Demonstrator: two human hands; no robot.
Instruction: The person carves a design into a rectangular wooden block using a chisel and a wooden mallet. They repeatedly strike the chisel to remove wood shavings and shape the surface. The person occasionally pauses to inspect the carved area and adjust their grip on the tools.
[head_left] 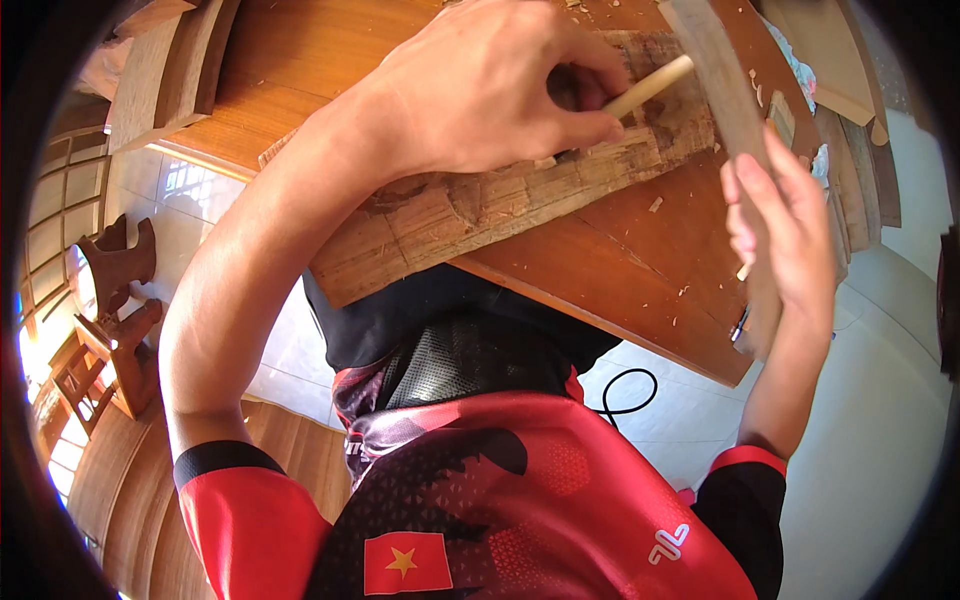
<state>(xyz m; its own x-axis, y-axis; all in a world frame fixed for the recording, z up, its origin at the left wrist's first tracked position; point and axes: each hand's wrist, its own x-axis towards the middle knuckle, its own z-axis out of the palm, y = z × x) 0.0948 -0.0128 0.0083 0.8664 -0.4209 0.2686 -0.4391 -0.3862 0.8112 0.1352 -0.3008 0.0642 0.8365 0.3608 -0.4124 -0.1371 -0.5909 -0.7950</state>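
Note:
My left hand [510, 90] is closed on a pale round wooden handle [657, 82], over a rough, chipped wooden board [440, 225]; whatever is at the handle's lower end is mostly hidden under my fingers. The board lies at an angle on an orange-brown wooden table [640, 280], its near left corner jutting past the table's edge. My right hand [775, 215] grips a long greyish strip of wood [720, 80], held nearly lengthwise beside the handle's upper end.
Planks are stacked at the upper left [165, 70] and right [850, 170] of the table. Wood shavings and small tools lie near its right edge. Dark carved furniture [120, 270] stands on the tiled floor at the left, and a black cable [628, 400] loops below the table's front.

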